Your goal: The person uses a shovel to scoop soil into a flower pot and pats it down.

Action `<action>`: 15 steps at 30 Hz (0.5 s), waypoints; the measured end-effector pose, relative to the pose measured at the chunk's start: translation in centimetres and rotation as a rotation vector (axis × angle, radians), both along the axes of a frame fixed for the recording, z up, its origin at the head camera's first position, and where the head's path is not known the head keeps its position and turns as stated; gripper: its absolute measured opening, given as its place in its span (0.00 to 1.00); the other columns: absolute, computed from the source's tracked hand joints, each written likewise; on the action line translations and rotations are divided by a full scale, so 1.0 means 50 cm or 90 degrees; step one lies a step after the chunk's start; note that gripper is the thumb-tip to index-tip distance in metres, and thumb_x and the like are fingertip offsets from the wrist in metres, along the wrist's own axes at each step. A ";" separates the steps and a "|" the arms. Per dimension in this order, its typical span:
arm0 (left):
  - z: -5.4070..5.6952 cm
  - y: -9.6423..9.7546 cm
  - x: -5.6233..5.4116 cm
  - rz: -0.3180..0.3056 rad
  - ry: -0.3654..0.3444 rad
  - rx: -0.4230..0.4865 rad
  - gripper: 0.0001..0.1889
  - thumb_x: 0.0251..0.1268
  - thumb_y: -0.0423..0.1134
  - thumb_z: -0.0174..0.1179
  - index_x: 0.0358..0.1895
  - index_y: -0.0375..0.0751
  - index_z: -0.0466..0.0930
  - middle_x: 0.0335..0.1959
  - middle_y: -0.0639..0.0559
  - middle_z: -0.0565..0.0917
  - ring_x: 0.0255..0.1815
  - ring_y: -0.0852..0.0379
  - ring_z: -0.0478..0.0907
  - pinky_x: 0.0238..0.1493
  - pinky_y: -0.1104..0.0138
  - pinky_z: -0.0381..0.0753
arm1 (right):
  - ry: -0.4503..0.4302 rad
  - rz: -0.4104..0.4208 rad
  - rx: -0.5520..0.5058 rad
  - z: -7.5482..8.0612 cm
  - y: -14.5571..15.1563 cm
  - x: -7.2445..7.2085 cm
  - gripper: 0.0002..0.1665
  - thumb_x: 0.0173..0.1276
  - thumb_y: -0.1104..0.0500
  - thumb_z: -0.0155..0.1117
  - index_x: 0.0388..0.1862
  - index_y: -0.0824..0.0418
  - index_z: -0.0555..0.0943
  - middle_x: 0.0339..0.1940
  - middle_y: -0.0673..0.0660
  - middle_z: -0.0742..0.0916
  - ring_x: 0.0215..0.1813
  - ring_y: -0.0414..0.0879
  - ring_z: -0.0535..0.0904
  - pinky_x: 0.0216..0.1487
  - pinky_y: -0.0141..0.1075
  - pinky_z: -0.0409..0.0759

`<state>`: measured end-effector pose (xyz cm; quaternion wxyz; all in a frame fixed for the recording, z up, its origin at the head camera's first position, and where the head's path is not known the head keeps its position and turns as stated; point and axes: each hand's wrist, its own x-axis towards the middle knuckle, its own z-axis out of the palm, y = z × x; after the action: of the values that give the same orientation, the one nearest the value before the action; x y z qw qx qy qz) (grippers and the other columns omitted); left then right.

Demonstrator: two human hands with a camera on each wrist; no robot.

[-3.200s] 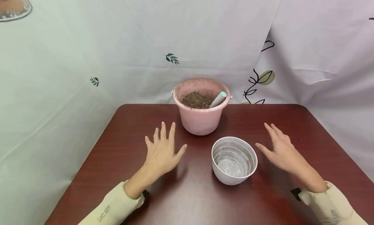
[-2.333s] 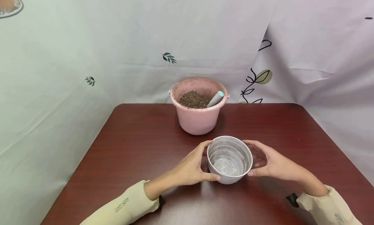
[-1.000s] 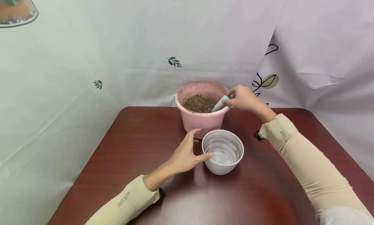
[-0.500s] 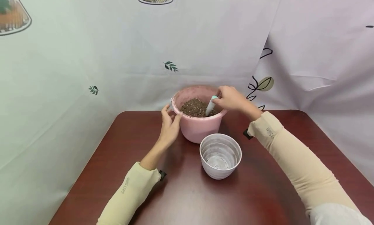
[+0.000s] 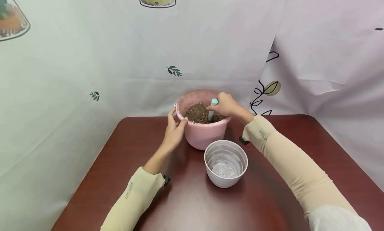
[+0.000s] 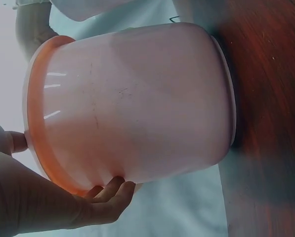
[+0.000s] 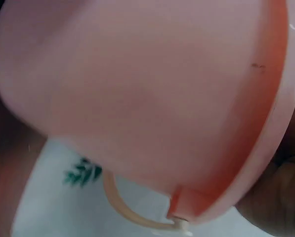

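Observation:
Near the table's far edge stands a pink bucket (image 5: 204, 137) of dark soil (image 5: 195, 113). My left hand (image 5: 172, 133) grips its left side, thumb over the rim and fingers bent against the outer wall, as the left wrist view shows too. My right hand (image 5: 227, 105) holds a garden tool (image 5: 211, 115) by its grey handle with a mint-green end; the handle stands nearly upright and its lower part is buried in the soil. In the right wrist view the bucket wall (image 7: 147, 98) hides most of that hand. In front of the bucket sits a whitish ribbed pot (image 5: 225, 182), nothing in it.
The dark red wooden table (image 5: 192, 211) carries the bucket and pot. White printed cloth (image 5: 135, 51) hangs close behind and along both sides. The bucket's pale carrying handle (image 7: 118, 200) hangs down its outside.
Both hands have left the pot, which now sits nearer the bucket. My left hand has taken the bucket's rim; my right took the tool's handle and brought it left and more upright.

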<state>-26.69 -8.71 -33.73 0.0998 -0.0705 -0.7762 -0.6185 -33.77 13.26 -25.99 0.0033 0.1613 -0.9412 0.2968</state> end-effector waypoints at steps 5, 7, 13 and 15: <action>-0.011 0.000 -0.001 -0.020 0.021 -0.003 0.35 0.74 0.43 0.52 0.77 0.42 0.45 0.65 0.33 0.68 0.64 0.38 0.72 0.62 0.49 0.71 | 0.033 -0.020 -0.100 0.000 0.014 0.011 0.16 0.68 0.54 0.66 0.29 0.67 0.83 0.18 0.62 0.85 0.16 0.42 0.76 0.24 0.30 0.73; -0.013 -0.001 -0.002 -0.020 0.024 -0.004 0.36 0.74 0.44 0.52 0.77 0.43 0.45 0.63 0.34 0.70 0.62 0.38 0.74 0.61 0.50 0.72 | 0.040 -0.027 -0.130 0.001 0.021 0.014 0.15 0.69 0.54 0.66 0.32 0.66 0.82 0.19 0.63 0.85 0.16 0.41 0.75 0.23 0.30 0.72; -0.012 -0.005 -0.003 -0.015 0.010 0.015 0.36 0.72 0.43 0.54 0.77 0.44 0.46 0.61 0.34 0.69 0.57 0.40 0.74 0.59 0.51 0.71 | 0.002 -0.032 -0.225 -0.006 0.036 0.022 0.14 0.70 0.58 0.64 0.37 0.70 0.82 0.22 0.63 0.86 0.18 0.42 0.80 0.19 0.30 0.73; -0.012 -0.006 -0.004 -0.010 0.004 0.023 0.36 0.72 0.43 0.55 0.77 0.43 0.47 0.63 0.33 0.67 0.60 0.41 0.71 0.61 0.51 0.69 | 0.000 -0.031 -0.246 -0.011 0.040 0.024 0.14 0.70 0.59 0.63 0.38 0.72 0.82 0.21 0.61 0.86 0.19 0.41 0.81 0.20 0.30 0.74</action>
<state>-26.90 -9.03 -34.35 0.0983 -0.0768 -0.7641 -0.6329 -32.55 15.28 -26.54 0.0413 0.1346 -0.8704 0.4718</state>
